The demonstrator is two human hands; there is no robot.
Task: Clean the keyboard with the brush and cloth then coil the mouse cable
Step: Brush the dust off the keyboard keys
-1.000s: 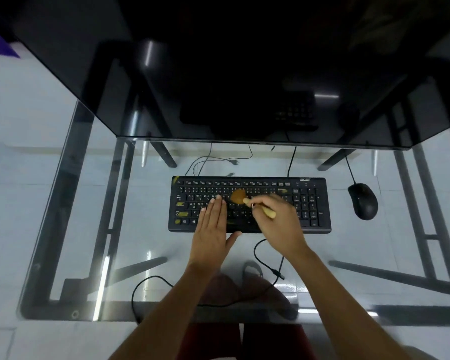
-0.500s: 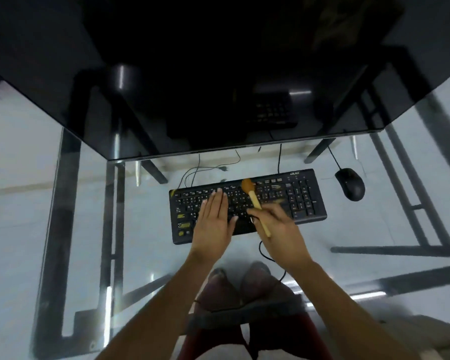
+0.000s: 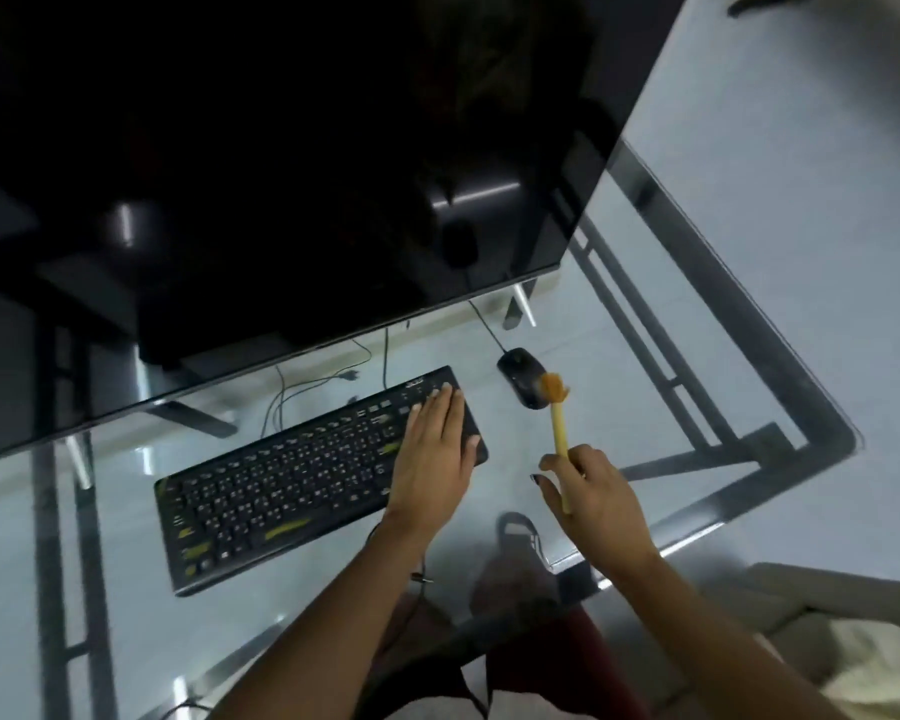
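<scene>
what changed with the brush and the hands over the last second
The right hand, still gripping the wooden-handled brush, lifted it off the keys and swung it right; its orange bristles now show in front of the black mouse. The left hand slid from the middle to the right end of the black keyboard, still flat. The mouse stayed on the glass desk.
</scene>
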